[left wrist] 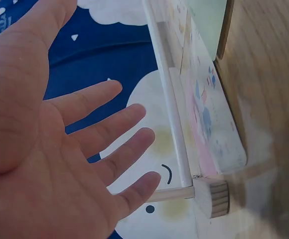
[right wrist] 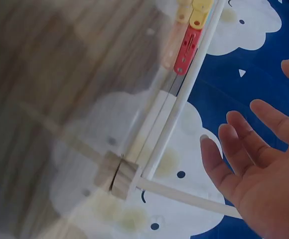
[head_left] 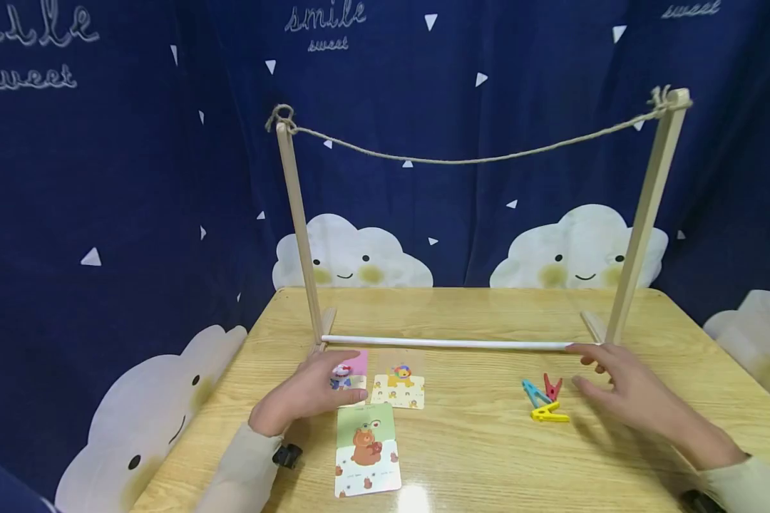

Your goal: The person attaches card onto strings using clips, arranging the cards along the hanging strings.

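My left hand (head_left: 308, 390) is held over the left of the table with its fingers spread and nothing in its grasp. It partly covers a pink card with a cat figure (head_left: 343, 375). To the right of that lies a card with a lion (head_left: 399, 393), and nearer me a larger green-and-white bear card (head_left: 367, 450). At the right, my right hand (head_left: 638, 395) hovers with loosely bent fingers, holding nothing. Just left of it are three small clothespins: blue (head_left: 535, 392), red (head_left: 552, 388) and yellow (head_left: 550, 414). Both palms show empty in the wrist views.
Behind the hands stands a wooden frame, with a left post (head_left: 300, 228), a right post (head_left: 645, 221) and a white bar (head_left: 449, 343) low between them. A twine string (head_left: 449, 162) sags between the post tops. A dark blue curtain (head_left: 385, 192) hangs behind the table (head_left: 462, 456).
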`<state>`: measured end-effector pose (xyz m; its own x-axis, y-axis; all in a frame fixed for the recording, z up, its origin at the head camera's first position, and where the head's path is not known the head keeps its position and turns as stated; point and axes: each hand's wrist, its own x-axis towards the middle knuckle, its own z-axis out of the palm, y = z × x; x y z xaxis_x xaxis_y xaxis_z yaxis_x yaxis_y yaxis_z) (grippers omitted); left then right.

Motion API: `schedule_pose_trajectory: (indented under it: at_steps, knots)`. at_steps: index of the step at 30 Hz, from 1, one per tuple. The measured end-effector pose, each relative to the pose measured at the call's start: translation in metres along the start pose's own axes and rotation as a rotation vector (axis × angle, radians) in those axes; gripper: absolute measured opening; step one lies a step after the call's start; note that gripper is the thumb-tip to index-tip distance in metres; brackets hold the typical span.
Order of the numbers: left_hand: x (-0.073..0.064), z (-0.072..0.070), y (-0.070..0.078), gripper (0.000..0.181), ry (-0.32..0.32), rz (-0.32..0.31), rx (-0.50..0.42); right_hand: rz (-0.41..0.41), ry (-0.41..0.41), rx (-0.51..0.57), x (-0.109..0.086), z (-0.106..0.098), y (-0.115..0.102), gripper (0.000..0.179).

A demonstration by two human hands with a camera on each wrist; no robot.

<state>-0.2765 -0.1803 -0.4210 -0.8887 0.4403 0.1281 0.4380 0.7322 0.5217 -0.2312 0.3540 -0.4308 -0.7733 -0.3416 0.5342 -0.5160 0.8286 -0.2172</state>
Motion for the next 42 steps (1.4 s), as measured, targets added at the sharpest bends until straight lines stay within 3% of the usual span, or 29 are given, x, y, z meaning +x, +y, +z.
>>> schedule_pose_trajectory:
  at_steps: [5, 13, 16, 23, 31, 42]
  knots:
    - [-0.003, 0.003, 0.0, 0.09, -0.048, 0.015, -0.072, -0.015, -0.002, 0.096, 0.001, 0.006, -0.005, 0.045]
    - [-0.004, 0.011, -0.004, 0.086, -0.112, 0.077, -0.125, 0.023, -0.084, 0.248, -0.003, 0.015, -0.011, 0.034]
    - [-0.004, 0.014, -0.003, 0.086, -0.133, 0.071, -0.125, 0.023, -0.108, 0.268, -0.005, 0.017, -0.012, 0.031]
    - [-0.009, 0.017, 0.0, 0.08, -0.179, 0.038, -0.17, 0.066, -0.248, 0.358, -0.009, 0.018, -0.012, 0.021]
    - [-0.011, 0.02, -0.001, 0.074, -0.196, 0.023, -0.139, 0.056, -0.31, 0.429, -0.011, 0.023, -0.01, 0.021]
    - [-0.009, 0.022, 0.002, 0.071, -0.191, 0.055, -0.088, 0.036, -0.357, 0.491, -0.012, 0.019, -0.006, 0.027]
